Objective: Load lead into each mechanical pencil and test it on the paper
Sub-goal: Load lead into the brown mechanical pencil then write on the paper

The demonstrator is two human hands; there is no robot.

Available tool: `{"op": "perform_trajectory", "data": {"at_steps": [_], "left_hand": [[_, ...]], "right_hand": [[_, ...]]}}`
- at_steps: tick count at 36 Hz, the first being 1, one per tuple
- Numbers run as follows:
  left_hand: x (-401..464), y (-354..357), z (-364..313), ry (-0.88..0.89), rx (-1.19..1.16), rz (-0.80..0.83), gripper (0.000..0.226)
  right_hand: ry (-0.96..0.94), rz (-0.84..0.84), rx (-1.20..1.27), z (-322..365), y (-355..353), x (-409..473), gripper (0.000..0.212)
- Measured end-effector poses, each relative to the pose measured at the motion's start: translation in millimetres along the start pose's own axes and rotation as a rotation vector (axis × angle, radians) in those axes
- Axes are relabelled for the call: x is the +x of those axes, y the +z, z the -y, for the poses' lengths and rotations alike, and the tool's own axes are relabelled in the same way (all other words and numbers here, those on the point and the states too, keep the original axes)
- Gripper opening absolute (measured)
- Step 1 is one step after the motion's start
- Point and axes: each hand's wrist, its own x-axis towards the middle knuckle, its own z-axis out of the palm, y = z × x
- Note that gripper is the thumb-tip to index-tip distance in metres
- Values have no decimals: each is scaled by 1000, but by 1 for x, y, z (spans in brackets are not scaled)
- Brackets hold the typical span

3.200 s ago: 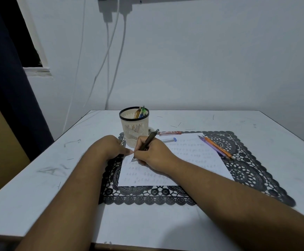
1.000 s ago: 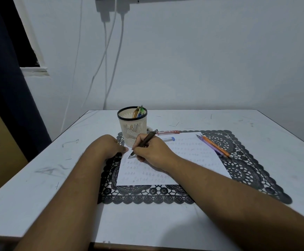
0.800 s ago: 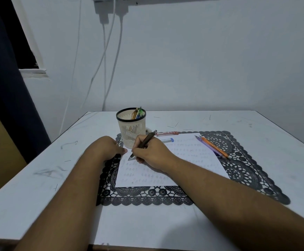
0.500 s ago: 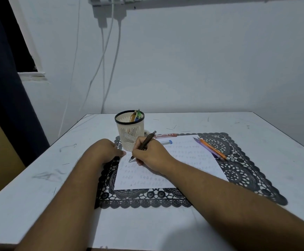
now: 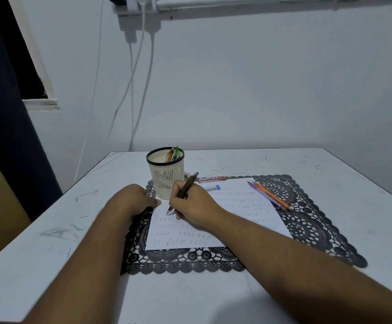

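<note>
My right hand [image 5: 194,208] grips a dark mechanical pencil [image 5: 185,188] in a writing hold, its silver tip down on the white paper [image 5: 241,206] near the sheet's left edge. The paper carries rows of small pencil marks and lies on a black lace mat [image 5: 307,225]. My left hand [image 5: 132,198] rests on the mat at the paper's left edge, fingers loosely bent, holding nothing. An orange and a purple pencil [image 5: 271,195] lie side by side on the paper's right part. A red lead case [image 5: 211,179] and a clear blue-capped lead tube [image 5: 212,188] lie beyond my right hand.
A cream mesh cup [image 5: 165,175] with a black rim holds several pencils just behind my hands. The white table [image 5: 50,230] meets a wall at the back, where cables [image 5: 141,78] hang down. A brown panel stands at the far left.
The pencil tip has shifted slightly along the paper's left part as my right hand writes. The camera has tilted up a little. My left hand has stayed put.
</note>
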Motion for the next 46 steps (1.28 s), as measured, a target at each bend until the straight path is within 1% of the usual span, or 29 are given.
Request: {"op": "perform_trajectory", "data": {"at_steps": [3, 6, 8, 11, 16, 18, 19, 21, 24, 27, 31, 34, 37, 39, 42, 46], "left_hand": [[-1, 0, -1, 1, 3, -7, 35], [-1, -1, -2, 0, 6, -9, 35], [-2, -1, -2, 0, 3, -13, 34], [-3, -2, -1, 7, 2, -25, 32], [-3, -7, -2, 52, -7, -80, 30], [-3, -9, -1, 70, -39, -94, 33], [-3, -11, 1, 70, -84, -88, 40], [0, -14, 7, 87, -193, -70, 62], [3, -15, 10, 216, -340, -144, 89], [1, -9, 2, 330, -466, -190, 106], [-4, 3, -9, 397, -565, -161, 120], [-4, 10, -16, 427, -623, -178, 121], [-1, 16, -20, 445, -655, -201, 120], [0, 19, -20, 449, -674, -203, 121], [0, 21, -20, 468, -707, -176, 117], [-1, 23, -20, 495, -729, -180, 104]], "right_hand": [[23, -51, 100, 2, -1, 2, 21], [33, -74, 148, 5, -3, 2, 6], [46, -66, 170, 6, -6, 2, 8], [57, -54, 216, 6, -13, 2, 5], [60, -40, 253, 8, -24, 1, 20], [63, -43, 246, 9, -26, 0, 20], [69, -52, 245, 11, -27, 0, 19], [96, -98, 261, 15, -28, 0, 21], [120, -158, 291, 18, -34, 0, 22], [106, -153, 326, 19, -42, -1, 17], [108, -107, 370, 24, -55, -2, 24], [179, -63, 410, 32, -68, -3, 23], [221, -66, 490, 43, -79, -6, 11], [227, -78, 558, 48, -86, -8, 13], [205, -137, 602, 51, -96, -7, 14], [139, -268, 526, 55, -105, -6, 9]]}}
